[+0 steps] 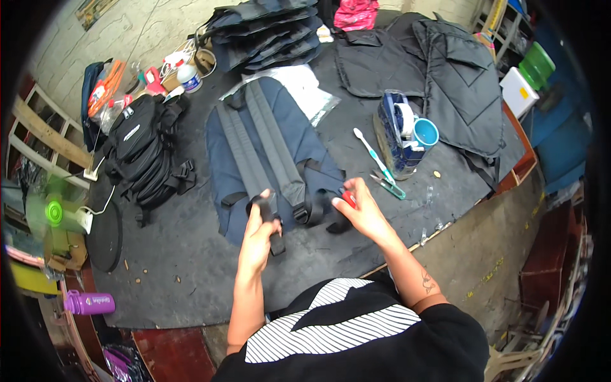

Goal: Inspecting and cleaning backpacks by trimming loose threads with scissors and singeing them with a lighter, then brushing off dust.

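Observation:
A navy blue backpack (289, 121) lies on the dark table in front of me, its two padded grey shoulder straps (264, 130) facing up. At its lower left end, my left hand (258, 239) is closed on a black webbing strap (276, 245), thumb and fingers pinching it. My right hand (361, 209), at the pack's lower right, is closed round a small red object (349, 198) that looks like a lighter. A loose black strap (337, 221) hangs beside those fingers; whether they grip it too, I cannot tell. Motion blurs the straps near both hands.
Right of the pack are a toothbrush (374, 156), thread snips (389, 184) and a blue tape-covered holder (400, 143) with a cup (425, 132). A black backpack (143, 149) lies left. Stacked dark pieces (264, 35) and black quilted panels (461, 83) lie at the back.

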`<state>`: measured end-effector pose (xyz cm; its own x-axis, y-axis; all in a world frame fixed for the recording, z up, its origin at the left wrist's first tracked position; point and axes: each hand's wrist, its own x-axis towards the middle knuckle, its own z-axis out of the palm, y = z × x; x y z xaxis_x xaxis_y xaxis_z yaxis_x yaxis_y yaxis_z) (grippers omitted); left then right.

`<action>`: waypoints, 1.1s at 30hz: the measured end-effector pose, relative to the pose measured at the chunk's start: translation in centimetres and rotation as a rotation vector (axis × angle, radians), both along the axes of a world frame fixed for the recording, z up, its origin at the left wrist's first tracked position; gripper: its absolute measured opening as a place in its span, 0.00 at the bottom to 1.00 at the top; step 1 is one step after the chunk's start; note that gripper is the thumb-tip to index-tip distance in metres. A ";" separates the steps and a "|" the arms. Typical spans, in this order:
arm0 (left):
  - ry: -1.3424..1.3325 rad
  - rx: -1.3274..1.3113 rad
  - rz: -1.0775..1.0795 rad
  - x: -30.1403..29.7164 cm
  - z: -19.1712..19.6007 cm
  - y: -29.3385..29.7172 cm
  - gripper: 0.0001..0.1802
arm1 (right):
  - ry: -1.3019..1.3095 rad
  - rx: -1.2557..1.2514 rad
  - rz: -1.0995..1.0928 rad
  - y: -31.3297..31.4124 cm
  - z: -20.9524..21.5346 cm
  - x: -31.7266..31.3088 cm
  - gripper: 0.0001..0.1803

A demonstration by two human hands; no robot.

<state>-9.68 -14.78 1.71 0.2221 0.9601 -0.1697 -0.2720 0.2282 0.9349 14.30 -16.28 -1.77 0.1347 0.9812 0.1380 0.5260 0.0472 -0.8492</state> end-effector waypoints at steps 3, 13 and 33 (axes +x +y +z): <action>0.062 -0.008 -0.053 -1.3 0.1 -0.8 0.34 | -0.165 -0.123 -0.146 -1.4 -1.1 2.2 0.23; 0.130 0.256 0.262 0.1 0.8 -1.0 0.11 | -0.703 0.046 -0.458 -1.0 -2.6 6.0 0.16; 0.058 0.225 0.066 3.8 0.8 3.1 0.19 | 1.062 -0.259 0.320 1.9 4.0 -3.8 0.08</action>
<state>-5.90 -11.72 2.48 0.1533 0.9874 0.0390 -0.2234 -0.0038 0.9747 10.53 -14.37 2.20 -0.1995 0.9740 -0.1078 -0.4695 -0.1915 -0.8619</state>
